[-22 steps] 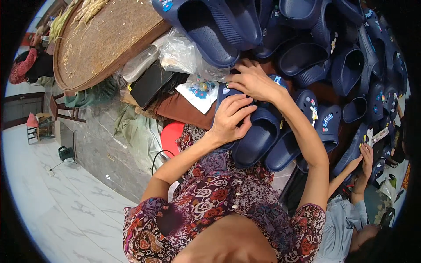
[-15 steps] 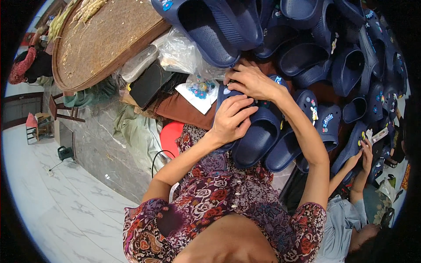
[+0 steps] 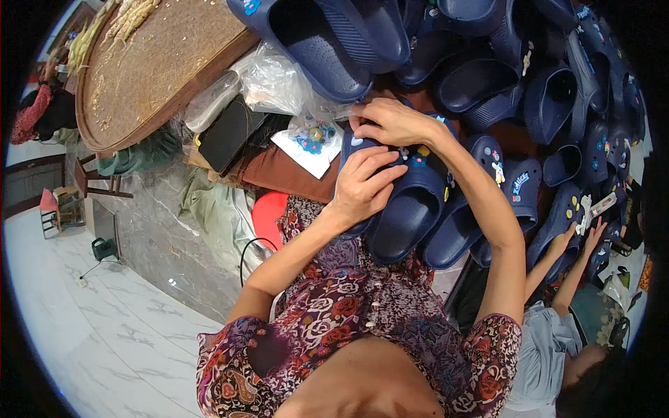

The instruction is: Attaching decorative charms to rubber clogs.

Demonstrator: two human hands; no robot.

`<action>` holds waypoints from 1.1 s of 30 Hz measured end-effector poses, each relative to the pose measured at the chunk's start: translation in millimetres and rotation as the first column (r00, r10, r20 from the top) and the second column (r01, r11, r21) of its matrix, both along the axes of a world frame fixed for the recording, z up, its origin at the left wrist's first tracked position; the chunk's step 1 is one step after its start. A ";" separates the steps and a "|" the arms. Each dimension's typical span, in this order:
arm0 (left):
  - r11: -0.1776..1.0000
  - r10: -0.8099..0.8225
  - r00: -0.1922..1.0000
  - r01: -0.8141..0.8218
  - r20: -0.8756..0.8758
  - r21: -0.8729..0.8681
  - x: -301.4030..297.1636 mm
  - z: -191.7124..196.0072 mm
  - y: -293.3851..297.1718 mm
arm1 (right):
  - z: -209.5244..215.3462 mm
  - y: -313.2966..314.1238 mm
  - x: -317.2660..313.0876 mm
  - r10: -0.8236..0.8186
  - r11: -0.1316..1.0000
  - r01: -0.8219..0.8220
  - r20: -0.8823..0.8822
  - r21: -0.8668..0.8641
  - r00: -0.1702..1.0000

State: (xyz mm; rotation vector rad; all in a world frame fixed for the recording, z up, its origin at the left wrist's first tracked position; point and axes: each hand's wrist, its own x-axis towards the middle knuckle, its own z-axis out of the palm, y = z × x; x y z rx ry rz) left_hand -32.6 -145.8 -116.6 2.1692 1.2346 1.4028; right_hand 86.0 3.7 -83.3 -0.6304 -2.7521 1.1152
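Held a navy clog directly in front of the body, at the near left end of a crowd of similar footwear, mostly covered by both hands. Curled the left hand over it, fingers bent across its upper, grasping it from above. Arched the right hand over its toe end, fingers bent down close to a small white charm; could not tell, with the fingertips partly hidden, about anything pinched there.

Had just to the right a second clog with yellow and red decorations, then a third clog, partly behind the right forearm. Saw to the left of the toe a white sheet under a clear packet of colourful charms, with a brown cloth below.

Noted farther left a flat black object, and above it a crumpled clear plastic bag. Saw past these a round brown tray with a raised rim and pale stalks at its far side. Found across the upper right a dense heap of navy clogs, many charm-dotted. Glimpsed at the right a co-worker's hands near a yellow-dotted clog, and at the far upper left another person in a red sleeve.
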 end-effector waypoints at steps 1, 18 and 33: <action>1.000 0.002 1.000 -0.002 0.004 -0.002 0.5 1.1 0.4 | 1.2 1.1 1.0 -0.004 1.000 0.004 0.003 0.001 1.000; 0.986 0.164 0.971 -0.156 0.176 -0.055 1.6 9.1 2.7 | 27.3 -46.2 66.5 -0.425 0.890 0.396 0.100 0.226 0.900; 0.988 0.154 0.976 -0.149 0.155 -0.046 1.3 4.6 3.1 | 18.4 -69.5 59.2 -0.510 0.824 0.487 0.008 0.290 0.860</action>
